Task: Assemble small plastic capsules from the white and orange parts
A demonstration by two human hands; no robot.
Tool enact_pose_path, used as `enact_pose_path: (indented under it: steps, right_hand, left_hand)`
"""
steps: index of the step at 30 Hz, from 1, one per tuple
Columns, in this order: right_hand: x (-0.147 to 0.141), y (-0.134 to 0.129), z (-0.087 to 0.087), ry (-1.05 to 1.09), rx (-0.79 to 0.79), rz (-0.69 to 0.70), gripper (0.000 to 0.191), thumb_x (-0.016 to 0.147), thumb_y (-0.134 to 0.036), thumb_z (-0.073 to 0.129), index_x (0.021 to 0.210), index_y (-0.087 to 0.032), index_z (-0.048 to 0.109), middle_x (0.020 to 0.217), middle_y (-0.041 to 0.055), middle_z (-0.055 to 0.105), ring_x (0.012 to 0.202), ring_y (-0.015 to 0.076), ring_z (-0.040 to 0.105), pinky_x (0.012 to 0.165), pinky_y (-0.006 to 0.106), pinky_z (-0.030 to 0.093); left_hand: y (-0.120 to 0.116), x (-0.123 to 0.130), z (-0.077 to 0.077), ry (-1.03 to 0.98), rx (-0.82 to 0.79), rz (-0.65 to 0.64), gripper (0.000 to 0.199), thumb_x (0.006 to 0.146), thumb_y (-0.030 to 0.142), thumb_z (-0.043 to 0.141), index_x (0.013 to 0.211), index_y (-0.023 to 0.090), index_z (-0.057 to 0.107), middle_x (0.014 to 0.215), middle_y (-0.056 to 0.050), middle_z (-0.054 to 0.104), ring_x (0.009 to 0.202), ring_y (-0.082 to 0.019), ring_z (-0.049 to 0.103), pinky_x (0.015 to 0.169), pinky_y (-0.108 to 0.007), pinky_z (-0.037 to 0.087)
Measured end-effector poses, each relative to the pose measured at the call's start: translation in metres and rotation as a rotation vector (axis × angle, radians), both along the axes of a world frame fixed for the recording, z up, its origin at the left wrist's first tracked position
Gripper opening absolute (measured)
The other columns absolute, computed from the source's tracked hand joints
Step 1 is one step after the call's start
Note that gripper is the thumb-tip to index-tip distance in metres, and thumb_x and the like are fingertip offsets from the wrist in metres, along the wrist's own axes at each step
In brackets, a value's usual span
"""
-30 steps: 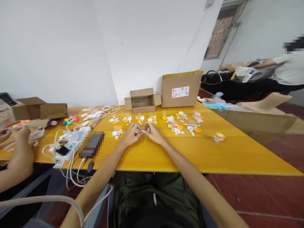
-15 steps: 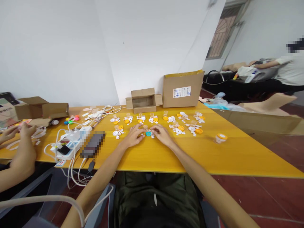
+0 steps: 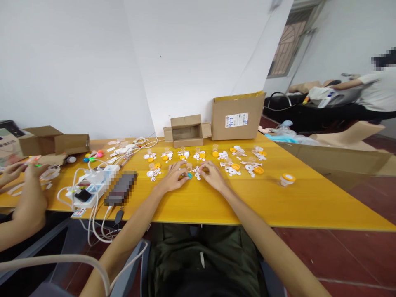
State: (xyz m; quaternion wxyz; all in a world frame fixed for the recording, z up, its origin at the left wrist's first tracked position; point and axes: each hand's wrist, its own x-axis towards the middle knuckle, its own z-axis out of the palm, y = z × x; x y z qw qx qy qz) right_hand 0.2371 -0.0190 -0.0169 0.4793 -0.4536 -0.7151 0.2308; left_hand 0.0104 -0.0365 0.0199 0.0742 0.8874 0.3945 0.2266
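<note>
My left hand (image 3: 174,178) is low over the table, thumb and fingers closed at the edge of a small teal ring-shaped plastic part (image 3: 189,175). A hand's width to the right, my right hand (image 3: 211,176) has its fingers curled and the fingertips together beside some small white plastic wheels (image 3: 196,170). Whatever may be between those fingertips is too small to make out. A clear plastic cup (image 3: 189,166) stands just beyond the teal part, between both hands.
Groups of white and orange parts with clear cups (image 3: 215,147) lie in rows beyond and beside my hands. An orange-lidded jar (image 3: 287,179) stands right. Behind are an open carton (image 3: 187,134) and a large box (image 3: 237,117). Left are a power strip (image 3: 93,192) and a co-worker's hands (image 3: 34,171).
The teal part has shifted slightly left, closer to my left hand's fingertips. My right hand's fingertips have drawn a little to the right, leaving more of the white wheels visible.
</note>
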Motion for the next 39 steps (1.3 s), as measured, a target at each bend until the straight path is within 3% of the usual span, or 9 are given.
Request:
enact_pose_path:
  steps: [11, 17, 21, 26, 31, 39]
  right_hand:
    - [0.000, 0.001, -0.006, -0.068, -0.012, -0.059, 0.012, 0.074, -0.020, 0.077, 0.069, -0.024, 0.067, 0.097, 0.0053, 0.068, 0.100, 0.0248, 0.067, 0.094, 0.039, 0.052]
    - [0.000, 0.005, -0.012, -0.081, 0.005, -0.066, 0.013, 0.075, -0.017, 0.074, 0.067, -0.024, 0.067, 0.098, 0.0054, 0.069, 0.100, 0.0248, 0.066, 0.093, 0.040, 0.052]
    - [0.000, 0.006, -0.011, -0.069, 0.037, -0.082, 0.013, 0.079, -0.018, 0.069, 0.068, -0.025, 0.066, 0.100, 0.0051, 0.069, 0.101, 0.0241, 0.065, 0.093, 0.039, 0.051]
    - [0.006, 0.006, -0.009, -0.070, 0.114, -0.204, 0.012, 0.083, -0.026, 0.066, 0.071, -0.025, 0.065, 0.101, 0.0062, 0.068, 0.103, 0.0256, 0.064, 0.094, 0.041, 0.051]
    - [0.012, 0.006, -0.011, -0.181, 0.074, -0.347, 0.015, 0.079, -0.021, 0.069, 0.066, -0.026, 0.063, 0.094, 0.0081, 0.068, 0.093, 0.0278, 0.064, 0.089, 0.042, 0.051]
    - [0.007, 0.000, -0.004, -0.201, 0.079, -0.372, 0.015, 0.081, -0.022, 0.067, 0.067, -0.026, 0.062, 0.088, 0.0071, 0.066, 0.091, 0.0277, 0.063, 0.088, 0.042, 0.051]
  left_hand:
    - [0.002, 0.001, -0.004, -0.002, -0.007, 0.056, 0.012, 0.093, 0.027, 0.060, 0.104, 0.025, 0.063, 0.143, -0.008, 0.052, 0.137, -0.030, 0.047, 0.111, -0.050, 0.041]
    - [0.006, -0.001, -0.007, -0.028, -0.057, 0.086, 0.023, 0.092, 0.031, 0.061, 0.115, 0.027, 0.059, 0.144, -0.008, 0.050, 0.137, -0.031, 0.046, 0.110, -0.054, 0.041]
    - [0.007, -0.002, -0.006, -0.073, -0.080, 0.062, 0.024, 0.089, 0.025, 0.061, 0.112, 0.027, 0.058, 0.141, -0.007, 0.051, 0.137, -0.030, 0.046, 0.109, -0.050, 0.044]
    - [0.009, -0.003, -0.003, -0.154, -0.096, 0.036, 0.034, 0.077, 0.009, 0.054, 0.107, 0.025, 0.058, 0.131, -0.006, 0.057, 0.128, -0.027, 0.054, 0.109, -0.046, 0.045]
    - [0.012, -0.003, -0.004, -0.234, -0.104, 0.005, 0.036, 0.070, 0.005, 0.050, 0.100, 0.024, 0.056, 0.116, -0.005, 0.061, 0.113, -0.024, 0.061, 0.101, -0.040, 0.050]
    - [0.012, -0.003, -0.005, -0.208, -0.087, 0.024, 0.032, 0.076, 0.007, 0.053, 0.102, 0.024, 0.060, 0.116, -0.005, 0.062, 0.112, -0.024, 0.061, 0.103, -0.042, 0.049]
